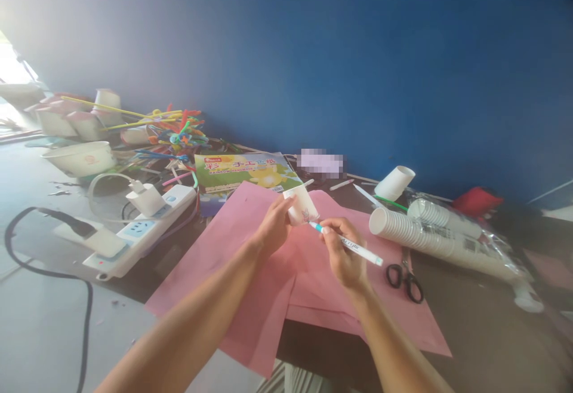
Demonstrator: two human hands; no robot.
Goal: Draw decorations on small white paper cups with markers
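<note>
In the head view, the left hand has its fingers clamped on a small white paper cup over overlapping pink paper sheets on the dark worktop. The right hand has its fingers clamped on a slim white marker with a blue collar, tip just beside the cup's grey line drawing; black-handled scissors lie to the right.

2 bare forearms extend forward, left fingers pinching, right fingers curled in a writing grip.
</note>
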